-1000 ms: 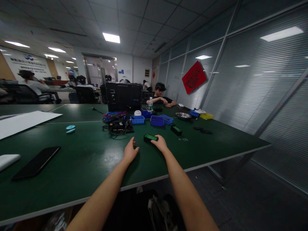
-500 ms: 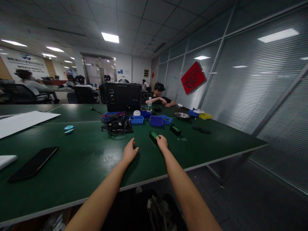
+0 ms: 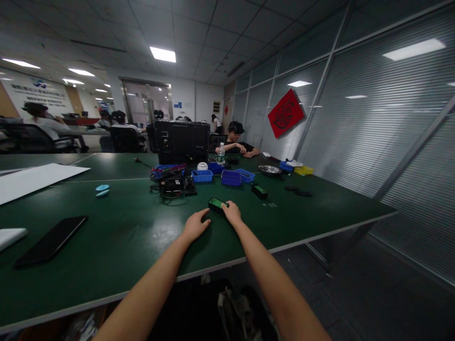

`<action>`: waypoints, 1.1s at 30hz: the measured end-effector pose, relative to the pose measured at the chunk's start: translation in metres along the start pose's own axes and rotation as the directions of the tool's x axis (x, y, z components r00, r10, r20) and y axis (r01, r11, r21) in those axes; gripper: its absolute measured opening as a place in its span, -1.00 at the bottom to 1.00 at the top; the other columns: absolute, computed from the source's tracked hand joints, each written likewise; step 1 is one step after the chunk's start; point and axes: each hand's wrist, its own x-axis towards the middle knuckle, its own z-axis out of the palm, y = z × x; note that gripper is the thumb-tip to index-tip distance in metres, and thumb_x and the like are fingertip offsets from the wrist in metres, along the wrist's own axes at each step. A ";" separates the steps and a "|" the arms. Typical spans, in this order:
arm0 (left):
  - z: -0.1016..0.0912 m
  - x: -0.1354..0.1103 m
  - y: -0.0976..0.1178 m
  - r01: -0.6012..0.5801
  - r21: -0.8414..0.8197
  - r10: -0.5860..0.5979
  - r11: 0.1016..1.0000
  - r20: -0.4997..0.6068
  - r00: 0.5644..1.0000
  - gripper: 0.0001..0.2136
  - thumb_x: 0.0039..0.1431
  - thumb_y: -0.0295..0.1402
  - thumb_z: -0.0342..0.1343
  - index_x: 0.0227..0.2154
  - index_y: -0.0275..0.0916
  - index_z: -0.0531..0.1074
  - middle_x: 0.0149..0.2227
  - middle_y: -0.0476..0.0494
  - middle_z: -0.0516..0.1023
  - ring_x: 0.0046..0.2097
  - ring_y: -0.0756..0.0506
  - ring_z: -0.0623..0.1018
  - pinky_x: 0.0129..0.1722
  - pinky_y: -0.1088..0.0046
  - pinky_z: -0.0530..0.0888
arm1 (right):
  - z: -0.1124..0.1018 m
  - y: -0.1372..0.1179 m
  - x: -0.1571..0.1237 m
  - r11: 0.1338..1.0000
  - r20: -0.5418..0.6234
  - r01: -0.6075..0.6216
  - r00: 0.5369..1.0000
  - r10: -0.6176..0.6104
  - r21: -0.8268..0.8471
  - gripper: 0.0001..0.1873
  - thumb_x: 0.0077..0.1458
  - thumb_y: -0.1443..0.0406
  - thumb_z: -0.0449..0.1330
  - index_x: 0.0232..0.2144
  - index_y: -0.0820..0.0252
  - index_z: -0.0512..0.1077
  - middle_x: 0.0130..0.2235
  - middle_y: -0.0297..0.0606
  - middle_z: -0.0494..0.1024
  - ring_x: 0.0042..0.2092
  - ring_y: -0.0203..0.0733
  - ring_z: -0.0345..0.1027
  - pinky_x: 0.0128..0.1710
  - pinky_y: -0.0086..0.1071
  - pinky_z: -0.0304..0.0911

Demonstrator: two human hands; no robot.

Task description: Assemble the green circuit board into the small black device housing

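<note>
My right hand [image 3: 232,212] grips the right end of a small black case with a green circuit board [image 3: 217,203] showing in its top. My left hand [image 3: 196,224] lies low over the table just left of the case, thumb and fingers apart; its fingertips come close to the case's left end, and I cannot tell if they touch. A second black case with a green board [image 3: 259,191] sits farther right on the green table [image 3: 124,246]. Near it lie a small ring and a clear flat piece [image 3: 272,205].
Blue bins [image 3: 202,176], a tangle of cables [image 3: 167,171] and a black box [image 3: 171,185] stand beyond my hands. A metal bowl [image 3: 270,169] and flat black pieces [image 3: 303,193] are to the right. At the far side sits a person [image 3: 239,142] behind a water bottle [image 3: 221,150].
My right hand has brought the case leftward and turned it more crosswise. My left hand has moved slightly right, toward the case.
</note>
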 end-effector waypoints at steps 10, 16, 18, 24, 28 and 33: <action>0.001 0.000 0.000 -0.052 0.100 0.055 0.994 -0.030 0.998 -0.65 0.01 -0.38 0.04 -0.07 -0.19 0.37 -0.03 -0.08 0.42 0.01 -0.09 0.37 0.06 0.40 0.22 | 0.006 -0.022 -0.032 0.988 -0.074 0.139 0.987 -0.144 -0.074 -0.67 -0.03 0.25 0.08 -0.16 0.13 0.27 -0.18 -0.17 0.41 -0.15 -0.13 0.29 -0.19 -0.33 0.11; 0.002 0.004 -0.007 0.007 0.091 0.005 0.996 -0.127 0.992 -0.69 0.02 -0.40 0.00 -0.13 -0.27 0.39 -0.10 -0.14 0.46 -0.06 -0.08 0.40 -0.01 0.41 0.28 | 0.011 -0.020 -0.030 0.973 -0.035 0.156 0.986 -0.164 -0.168 -0.51 -0.10 0.23 0.14 -0.06 0.20 0.22 -0.11 -0.07 0.36 -0.08 -0.06 0.23 -0.13 -0.27 0.07; 0.003 0.005 -0.009 -0.002 0.087 0.014 0.996 -0.138 0.990 -0.69 0.02 -0.40 0.00 -0.14 -0.28 0.39 -0.10 -0.15 0.46 -0.06 -0.08 0.40 -0.01 0.41 0.28 | 0.010 -0.019 -0.029 0.965 -0.038 0.175 0.982 -0.185 -0.195 -0.56 -0.09 0.23 0.14 -0.10 0.20 0.25 -0.14 -0.07 0.37 -0.10 -0.05 0.22 -0.14 -0.27 0.07; 0.004 0.005 -0.012 0.016 0.060 -0.007 0.998 -0.150 0.989 -0.71 0.03 -0.40 -0.01 -0.14 -0.25 0.39 -0.10 -0.14 0.45 -0.04 -0.09 0.40 -0.01 0.39 0.30 | 0.003 -0.025 -0.040 0.888 -0.159 0.278 0.922 -0.354 -0.366 -0.57 -0.08 0.26 0.18 -0.12 0.21 0.25 -0.10 -0.01 0.30 -0.04 0.03 0.07 -0.09 -0.14 -0.04; 0.007 0.008 -0.016 0.019 0.002 -0.018 1.000 -0.198 0.980 -0.68 0.01 -0.44 -0.01 -0.12 -0.29 0.36 -0.09 -0.18 0.44 -0.04 -0.08 0.40 -0.02 0.40 0.30 | 0.004 -0.035 -0.051 0.844 -0.096 0.404 0.882 -0.462 -0.352 -0.59 -0.07 0.13 0.17 -0.16 0.20 0.30 -0.09 0.00 0.30 -0.05 0.07 0.05 -0.08 -0.11 -0.04; 0.006 0.010 -0.017 0.059 -0.081 -0.079 0.995 -0.268 0.960 -0.66 0.03 -0.48 -0.06 -0.07 -0.33 0.31 -0.11 -0.22 0.45 -0.09 -0.05 0.43 -0.04 0.42 0.32 | 0.006 -0.033 -0.042 0.911 -0.140 0.405 0.900 -0.413 -0.081 -0.69 0.12 0.21 -0.07 -0.18 0.18 0.37 -0.12 -0.11 0.34 -0.07 -0.09 0.16 -0.07 -0.26 0.06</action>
